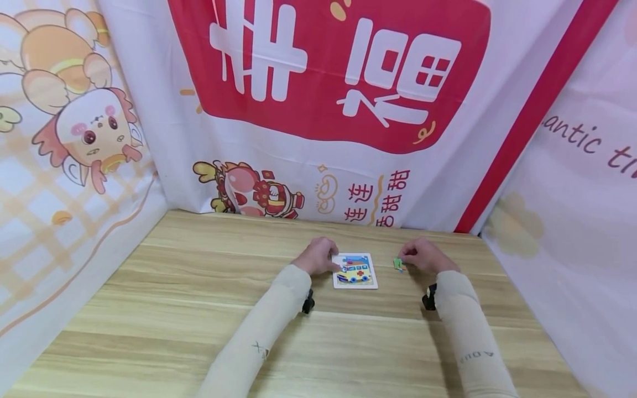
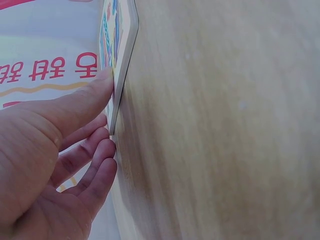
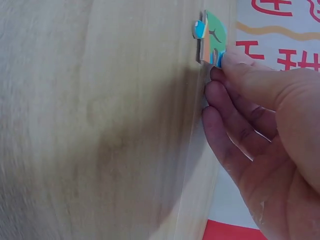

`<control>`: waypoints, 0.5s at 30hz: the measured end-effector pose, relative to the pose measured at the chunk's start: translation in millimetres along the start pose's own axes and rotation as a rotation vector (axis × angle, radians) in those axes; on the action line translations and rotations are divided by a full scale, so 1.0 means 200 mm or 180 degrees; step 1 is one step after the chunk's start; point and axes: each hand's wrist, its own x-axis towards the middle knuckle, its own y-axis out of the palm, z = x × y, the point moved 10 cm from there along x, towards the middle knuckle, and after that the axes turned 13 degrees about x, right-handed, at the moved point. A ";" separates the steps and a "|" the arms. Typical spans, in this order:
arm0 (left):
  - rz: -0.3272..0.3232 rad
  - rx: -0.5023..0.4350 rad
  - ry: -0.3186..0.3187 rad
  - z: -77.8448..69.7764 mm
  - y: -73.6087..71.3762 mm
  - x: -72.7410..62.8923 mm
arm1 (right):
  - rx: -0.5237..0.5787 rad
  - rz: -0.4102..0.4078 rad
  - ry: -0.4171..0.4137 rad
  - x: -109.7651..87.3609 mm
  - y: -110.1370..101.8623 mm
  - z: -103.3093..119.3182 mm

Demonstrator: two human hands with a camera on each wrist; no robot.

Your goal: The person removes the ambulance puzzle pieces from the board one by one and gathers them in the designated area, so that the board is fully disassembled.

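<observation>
A square jigsaw puzzle board (image 1: 359, 284) with a white rim and a yellow ambulance picture lies on the table. My left hand (image 1: 317, 257) holds its left edge; in the left wrist view the thumb (image 2: 97, 87) rests on the face and the other fingers curl beside the rim. To the right of the board, my right hand (image 1: 423, 256) pinches a small green puzzle piece (image 1: 398, 263) between thumb and fingers. Up close in the right wrist view, the piece (image 3: 216, 32) shows green, orange and blue parts, and its edge is near the table surface.
The wood-grain table (image 1: 209, 309) spreads out around both hands. A printed cloth (image 1: 318, 127) hangs along its back edge, close behind the hands. More printed cloth stands at the left (image 1: 74, 182) and right (image 1: 562, 232). Each wrist carries a small black camera.
</observation>
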 end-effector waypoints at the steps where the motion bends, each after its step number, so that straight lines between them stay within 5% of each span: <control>1: 0.0003 -0.0004 0.0002 0.00 0.00 0.00 | 0.0001 -0.0010 0.0028 0.00 0.01 -0.01; 15: -0.0012 -0.0008 0.0029 -0.02 -0.02 -0.01 | -0.0068 -0.0025 0.0109 -0.01 0.02 0.01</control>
